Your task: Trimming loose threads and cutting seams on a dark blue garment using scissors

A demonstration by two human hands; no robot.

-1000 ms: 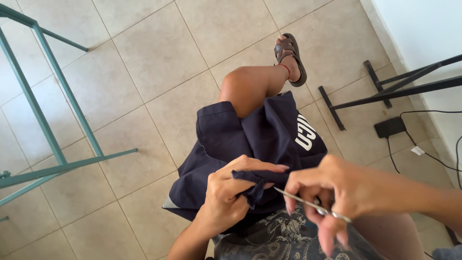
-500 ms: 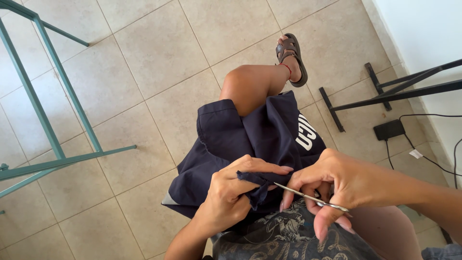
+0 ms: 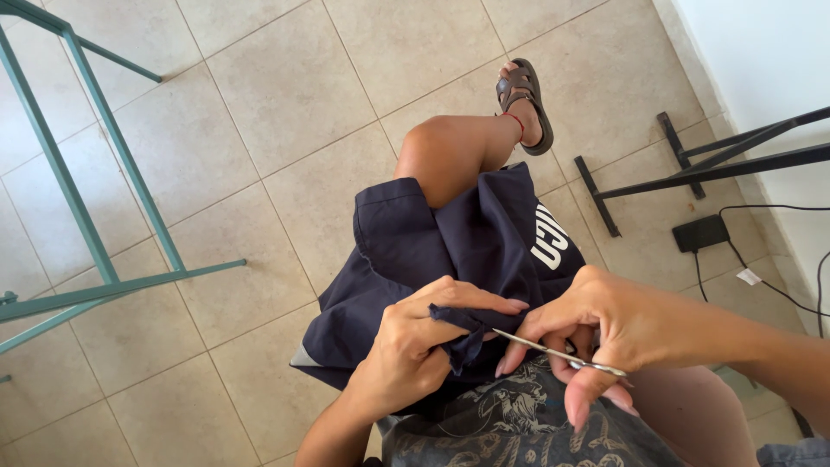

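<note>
A dark navy garment (image 3: pixel 450 251) with white lettering lies over my lap and knee. My left hand (image 3: pixel 424 342) pinches a bunched fold of its fabric between thumb and fingers. My right hand (image 3: pixel 605 333) holds small metal scissors (image 3: pixel 553 353), their thin blades pointing left and touching the pinched fold. The two hands are close together just above my lap.
I sit over a beige tiled floor, one bare leg stretched out with a brown sandal (image 3: pixel 523 99) on the foot. A teal metal frame (image 3: pixel 95 233) stands at the left. A black metal stand (image 3: pixel 692 173), a black power adapter (image 3: pixel 700 232) and cable lie at the right by a white wall.
The scissors and my right hand have shifted slightly left toward the pinched fold. My left hand keeps its grip on the fabric.
</note>
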